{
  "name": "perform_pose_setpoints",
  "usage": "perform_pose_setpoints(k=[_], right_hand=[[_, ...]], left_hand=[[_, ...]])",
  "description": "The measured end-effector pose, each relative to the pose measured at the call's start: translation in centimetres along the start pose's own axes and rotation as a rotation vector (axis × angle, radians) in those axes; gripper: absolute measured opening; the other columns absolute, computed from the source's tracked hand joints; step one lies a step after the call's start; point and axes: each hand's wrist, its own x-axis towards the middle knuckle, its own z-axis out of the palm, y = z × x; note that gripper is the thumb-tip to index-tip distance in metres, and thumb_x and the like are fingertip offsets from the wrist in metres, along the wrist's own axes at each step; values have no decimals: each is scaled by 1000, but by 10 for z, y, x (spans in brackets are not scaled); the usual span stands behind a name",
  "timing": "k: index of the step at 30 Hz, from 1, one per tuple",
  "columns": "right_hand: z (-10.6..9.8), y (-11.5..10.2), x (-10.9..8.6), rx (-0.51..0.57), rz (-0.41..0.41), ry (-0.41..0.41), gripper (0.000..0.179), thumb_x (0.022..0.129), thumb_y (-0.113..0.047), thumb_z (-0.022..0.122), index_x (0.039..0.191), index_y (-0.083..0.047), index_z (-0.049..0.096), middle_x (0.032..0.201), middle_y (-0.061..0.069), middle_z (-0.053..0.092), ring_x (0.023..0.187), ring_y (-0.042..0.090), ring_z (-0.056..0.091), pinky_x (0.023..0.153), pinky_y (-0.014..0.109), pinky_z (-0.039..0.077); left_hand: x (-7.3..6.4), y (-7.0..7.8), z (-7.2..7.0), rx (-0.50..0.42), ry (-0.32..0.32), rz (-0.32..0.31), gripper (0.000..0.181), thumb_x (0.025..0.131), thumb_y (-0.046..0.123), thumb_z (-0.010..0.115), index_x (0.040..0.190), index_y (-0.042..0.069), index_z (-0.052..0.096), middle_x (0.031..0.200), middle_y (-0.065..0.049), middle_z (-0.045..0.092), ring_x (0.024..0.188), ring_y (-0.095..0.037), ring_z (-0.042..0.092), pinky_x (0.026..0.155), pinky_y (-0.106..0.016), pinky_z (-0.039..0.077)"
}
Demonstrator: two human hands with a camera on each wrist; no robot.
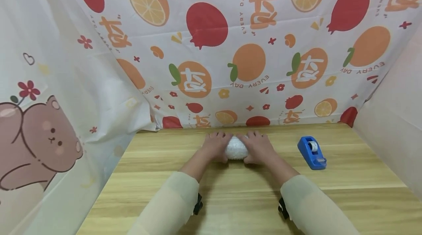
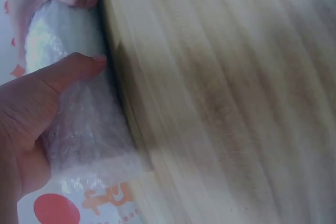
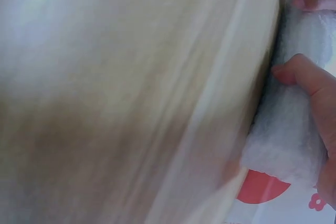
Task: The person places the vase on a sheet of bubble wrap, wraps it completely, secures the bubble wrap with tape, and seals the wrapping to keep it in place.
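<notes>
A roll of clear, whitish bubble wrap (image 1: 236, 149) lies crosswise on the wooden table near its far edge. My left hand (image 1: 217, 146) grips the roll's left part and my right hand (image 1: 259, 147) grips its right part. In the left wrist view, the left thumb lies across the bubble wrap (image 2: 86, 129), whose end sticks out past that hand. The right wrist view has the right thumb on the near side of the bubble wrap (image 3: 286, 129). Most of the other fingers are hidden behind the roll. Whether anything is inside the wrap cannot be seen.
To the right on the table (image 1: 158, 180) stands a blue tape dispenser (image 1: 311, 153) with a tape roll in it. A fruit-print sheet (image 1: 214, 59) hangs right behind the far table edge. Another sheet with a bear (image 1: 52, 136) hangs at the left, and a pale sheet (image 1: 395, 117) at the right.
</notes>
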Motion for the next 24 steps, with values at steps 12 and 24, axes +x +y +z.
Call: perform_pose_setpoints(k=[12,24], right_hand=[[-3,4,9,47,28,-44,89,64,-42,84,144,-31,45,124,10,55,112,33,51,90,59,46],[-8,8,0,136,21,-74,86,71,-38,81,148,-29,42,141,6,51,126,32,48,97,61,43]], left_hand=[[-6,6,8,124,142,-43,96,66,63,82,143,22,40,132,-13,54,118,-40,56,102,-65,37],[-6,2,-3,27,44,-35,84,73,58,78,143,23,45,126,-8,62,107,-29,61,89,-50,47]])
